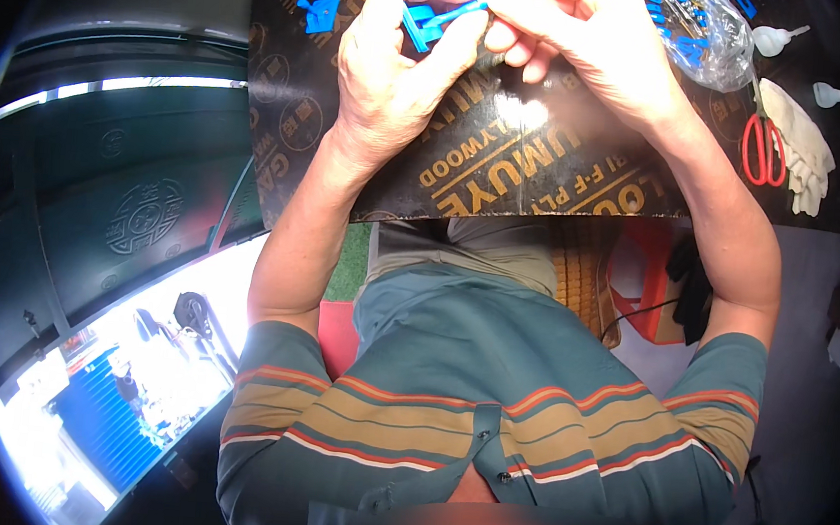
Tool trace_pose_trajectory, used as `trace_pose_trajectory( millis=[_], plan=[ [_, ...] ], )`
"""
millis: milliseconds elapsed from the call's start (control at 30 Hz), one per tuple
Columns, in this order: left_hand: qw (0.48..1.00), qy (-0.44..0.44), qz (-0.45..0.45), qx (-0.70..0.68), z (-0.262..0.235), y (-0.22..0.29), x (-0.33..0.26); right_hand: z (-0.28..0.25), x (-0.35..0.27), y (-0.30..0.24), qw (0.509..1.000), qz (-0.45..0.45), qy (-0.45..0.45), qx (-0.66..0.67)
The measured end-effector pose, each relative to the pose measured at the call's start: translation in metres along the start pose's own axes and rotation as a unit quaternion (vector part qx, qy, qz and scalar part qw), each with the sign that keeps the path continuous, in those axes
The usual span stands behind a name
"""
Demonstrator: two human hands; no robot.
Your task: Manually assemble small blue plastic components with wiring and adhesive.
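Close to the far edge of the picture, both hands meet over the dark board. My left hand (380, 82) is closed around a blue plastic part (421, 28), its thumb and fingers holding the part's narrow arm. The part's wider, clip-like end sticks out below the left fingers. At the tip of that arm, the thumb and forefinger of my right hand (594, 54) are pinched together; whether a smaller piece is between them I cannot tell. Left of my left hand lies a similar loose blue piece (319, 15).
On the right, a clear plastic bag (727, 65) lies by blue parts and small metal pieces. Nearby are red-handled scissors (764, 156), a white cloth glove (802, 149) and two white nozzle-tipped pieces (775, 40). The printed board's front edge (542, 213) runs before my lap.
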State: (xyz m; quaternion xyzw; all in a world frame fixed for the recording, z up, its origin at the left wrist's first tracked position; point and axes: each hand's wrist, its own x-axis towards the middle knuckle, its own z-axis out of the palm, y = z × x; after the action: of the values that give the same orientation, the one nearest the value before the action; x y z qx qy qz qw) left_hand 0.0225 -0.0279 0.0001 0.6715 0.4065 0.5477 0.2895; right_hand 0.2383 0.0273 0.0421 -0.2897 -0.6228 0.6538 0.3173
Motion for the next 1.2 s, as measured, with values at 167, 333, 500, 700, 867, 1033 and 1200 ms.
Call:
trace_pose_trajectory(
  millis=[167, 333, 500, 700, 867, 1033, 1200],
  plan=[
    [0.999, -0.028, -0.027, -0.010, 0.000, 0.004, 0.000, -0.001, -0.001, 0.000, 1.000, -0.014, 0.007, -0.007],
    [1.000, -0.013, -0.001, 0.021, 0.001, 0.002, 0.002, -0.004, -0.003, 0.001, 0.998, -0.036, -0.002, 0.046],
    [0.995, -0.004, 0.052, 0.083, 0.003, 0.003, 0.003, -0.004, -0.001, -0.003, 1.000, -0.007, 0.009, 0.023],
    [0.988, -0.035, -0.104, -0.108, -0.001, 0.008, 0.001, -0.001, -0.003, -0.006, 1.000, 0.009, 0.021, 0.018],
    [0.985, -0.004, -0.094, -0.145, 0.001, 0.012, 0.002, -0.004, -0.003, 0.007, 1.000, -0.022, 0.010, 0.001],
    [0.987, -0.010, -0.082, -0.139, 0.000, 0.014, 0.002, -0.005, -0.002, 0.011, 0.998, -0.054, -0.009, 0.036],
    [0.990, -0.009, -0.069, -0.121, 0.000, 0.011, 0.002, -0.005, -0.002, 0.009, 0.998, -0.044, -0.015, 0.046]
  ],
)
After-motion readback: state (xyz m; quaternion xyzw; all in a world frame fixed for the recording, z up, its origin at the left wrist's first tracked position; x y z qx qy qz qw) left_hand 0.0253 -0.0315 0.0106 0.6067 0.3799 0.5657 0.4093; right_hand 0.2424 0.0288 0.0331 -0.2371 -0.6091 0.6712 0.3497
